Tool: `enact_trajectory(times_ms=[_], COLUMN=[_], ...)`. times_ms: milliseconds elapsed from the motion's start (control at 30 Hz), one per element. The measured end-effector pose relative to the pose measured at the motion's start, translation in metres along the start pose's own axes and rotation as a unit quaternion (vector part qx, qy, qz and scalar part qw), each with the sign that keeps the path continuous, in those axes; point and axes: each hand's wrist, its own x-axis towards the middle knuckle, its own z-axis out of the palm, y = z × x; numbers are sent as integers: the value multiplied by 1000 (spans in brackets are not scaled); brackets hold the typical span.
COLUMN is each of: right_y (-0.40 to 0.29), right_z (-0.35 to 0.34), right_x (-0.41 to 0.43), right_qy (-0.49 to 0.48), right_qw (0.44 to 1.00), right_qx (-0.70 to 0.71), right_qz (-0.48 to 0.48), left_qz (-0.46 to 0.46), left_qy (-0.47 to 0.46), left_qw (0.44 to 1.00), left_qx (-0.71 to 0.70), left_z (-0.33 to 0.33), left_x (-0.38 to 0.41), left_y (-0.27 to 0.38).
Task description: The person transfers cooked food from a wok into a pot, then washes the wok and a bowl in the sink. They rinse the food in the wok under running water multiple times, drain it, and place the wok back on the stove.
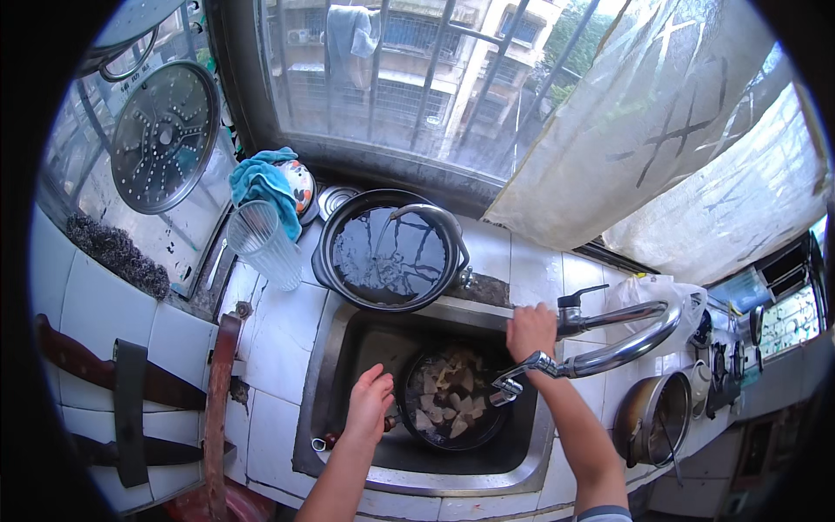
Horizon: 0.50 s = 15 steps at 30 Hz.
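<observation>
A dark pan (450, 442) sits in the stainless-steel sink (424, 481), holding water and pale, flat pieces of food (460, 411). Its handle (331, 440), brown with a metal hanging ring, runs leftward beneath my left wrist. My left hand (370, 401) hovers over the sink left of the pan, with nothing in it. At the sink's back right corner is my right hand (532, 331), beside the base of the chrome faucet (626, 349). Its fingertips are turned away, so I cannot see whether they grip anything. The faucet's spray head (507, 391) hangs over the pan's right side.
Behind the sink, a thin curved tap (424, 209) runs water into a large black pot (319, 261). A ribbed clear plastic jug (264, 241) and teal cloth (264, 186) stand left. Knives (163, 385) hang on the left wall. A steel pot (652, 417) sits right; a curtain (587, 143) hangs behind.
</observation>
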Motion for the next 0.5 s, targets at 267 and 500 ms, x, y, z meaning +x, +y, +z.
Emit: enact_trajectory(times_ms=[267, 500], right_y=[-39, -50], right_z=[86, 105], right_x=[-101, -124], right_qy=[46, -45], right_qw=[933, 947], right_qx=[352, 284], right_qz=[65, 143], left_qz=[-9, 9], left_qy=[-31, -25], left_qw=[999, 998], left_qx=[41, 54], left_z=[-7, -10], left_x=[-7, -15], left_y=[-15, -45])
